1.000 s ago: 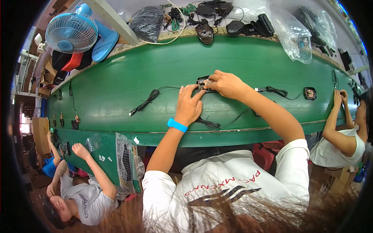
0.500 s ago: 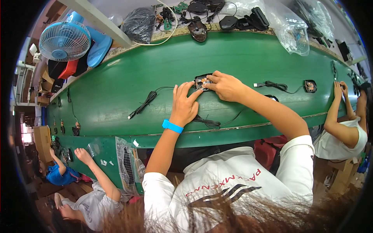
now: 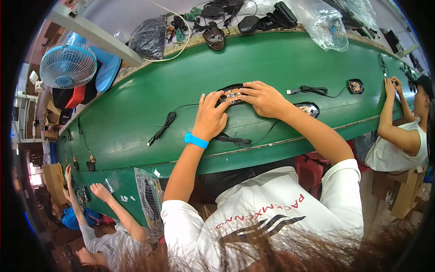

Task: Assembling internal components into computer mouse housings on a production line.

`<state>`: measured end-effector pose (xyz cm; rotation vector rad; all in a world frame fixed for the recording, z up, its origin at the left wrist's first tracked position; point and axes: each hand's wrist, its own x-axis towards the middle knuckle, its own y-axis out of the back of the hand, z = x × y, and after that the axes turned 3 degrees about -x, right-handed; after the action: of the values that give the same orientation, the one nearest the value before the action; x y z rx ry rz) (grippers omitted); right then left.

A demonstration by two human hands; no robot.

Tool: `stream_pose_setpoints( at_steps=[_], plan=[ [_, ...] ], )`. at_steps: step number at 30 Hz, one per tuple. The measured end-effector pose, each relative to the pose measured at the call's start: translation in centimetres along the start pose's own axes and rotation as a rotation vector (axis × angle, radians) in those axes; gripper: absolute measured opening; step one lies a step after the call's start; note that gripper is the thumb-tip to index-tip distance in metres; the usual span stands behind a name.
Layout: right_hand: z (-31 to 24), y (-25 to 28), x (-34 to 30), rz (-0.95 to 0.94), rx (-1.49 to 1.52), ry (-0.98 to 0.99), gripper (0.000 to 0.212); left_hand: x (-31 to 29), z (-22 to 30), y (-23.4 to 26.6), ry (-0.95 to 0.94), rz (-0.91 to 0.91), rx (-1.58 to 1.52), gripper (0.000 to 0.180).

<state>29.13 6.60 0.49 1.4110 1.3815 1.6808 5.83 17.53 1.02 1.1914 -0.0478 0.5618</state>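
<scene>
An opened computer mouse (image 3: 233,95), its circuit board showing in a black shell, lies on the green belt (image 3: 190,81) between my hands. My left hand (image 3: 211,117), with a blue band at the wrist, grips the near left side with thumb and fingertips. Over the right end curl the fingers of my right hand (image 3: 266,99), pressing on the shell and board. From the mouse's left runs a thin cable to a tied black cable bundle (image 3: 163,128). A second cable bundle (image 3: 233,139) lies just right of my left wrist. My right forearm passes close to another opened mouse (image 3: 309,109).
Further right lies a mouse half (image 3: 355,86) with its tied USB cable (image 3: 314,90). A dark mouse (image 3: 214,37) and plastic bags (image 3: 324,29) line the far ledge. A blue fan (image 3: 68,68) stands far left. Co-workers sit on both sides, one co-worker's hand (image 3: 100,191) at left.
The view has shifted a little. My fingers have moved outward on the opened mouse, baring more of its board, and the second mouse by my right forearm shows more. A co-worker's arm at left has risen.
</scene>
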Motion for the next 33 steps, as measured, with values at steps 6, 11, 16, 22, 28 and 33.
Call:
stream_pose_setpoints(
  at_steps=[6, 11, 16, 22, 28, 33],
  plan=[
    [-0.2, 0.0, 0.3, -0.062, -0.062, -0.003, 0.036, 0.1, 0.1, -0.8, 0.024, 0.036, -0.009, 0.038],
    [0.0, -0.3, -0.1, -0.028, -0.099, 0.007, 0.036, 0.3, 0.4, -1.1, 0.021, 0.073, -0.024, 0.037],
    [0.2, 0.7, 1.3, -0.106, -0.051, -0.012, 0.038, 0.3, 0.5, -1.1, 0.031, 0.064, -0.023, 0.036],
    [0.5, 1.2, 1.6, -0.187, -0.135, 0.038, 0.042, 0.6, 0.8, -1.0, 0.032, 0.037, -0.034, 0.036],
    [1.2, 1.6, 0.4, -0.194, 0.004, 0.025, 0.045, 0.6, 0.9, -1.0, 0.027, 0.061, -0.054, 0.035],
    [0.9, 1.9, 0.1, -0.258, 0.016, -0.043, 0.050, 0.9, 1.0, -1.3, 0.022, 0.050, -0.058, 0.036]
  ],
)
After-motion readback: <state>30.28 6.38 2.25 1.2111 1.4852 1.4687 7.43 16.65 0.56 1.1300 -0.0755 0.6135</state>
